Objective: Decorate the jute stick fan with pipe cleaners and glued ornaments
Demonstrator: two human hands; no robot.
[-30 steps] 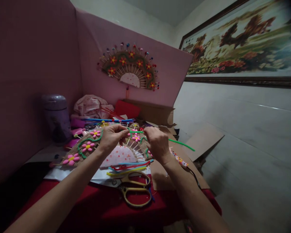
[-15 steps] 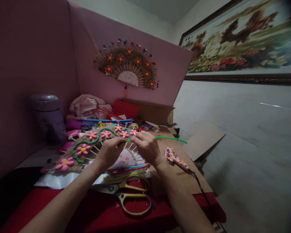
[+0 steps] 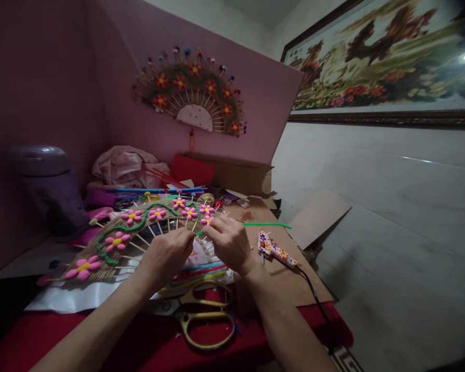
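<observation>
A bright green pipe cleaner (image 3: 267, 225) runs between my two hands, its long end sticking out to the right. My left hand (image 3: 173, 250) is closed in a pinch on its left end. Fingers of my right hand (image 3: 228, 240) grip it a short way along. Both hands are above the twine-wrapped fan (image 3: 137, 227), which has wooden sticks, pink clay flowers with yellow centres and a wavy dark green strip along its band. My right hand hides the fan's right part. Below the hands lie scissors (image 3: 207, 346) with gold handles and several coloured pipe cleaners (image 3: 191, 279).
A flower-patterned glue gun (image 3: 277, 249) with a black cord rests on cardboard (image 3: 294, 284) at the right. On the left stands a purple flask (image 3: 48, 191). A finished-looking fan (image 3: 194, 95) hangs on the pink board behind. Red cloth (image 3: 251, 343) covers the table's front.
The view has shifted, so the surroundings sit further left. Both hands are a little lower in the picture, still pinching the green pipe cleaner.
</observation>
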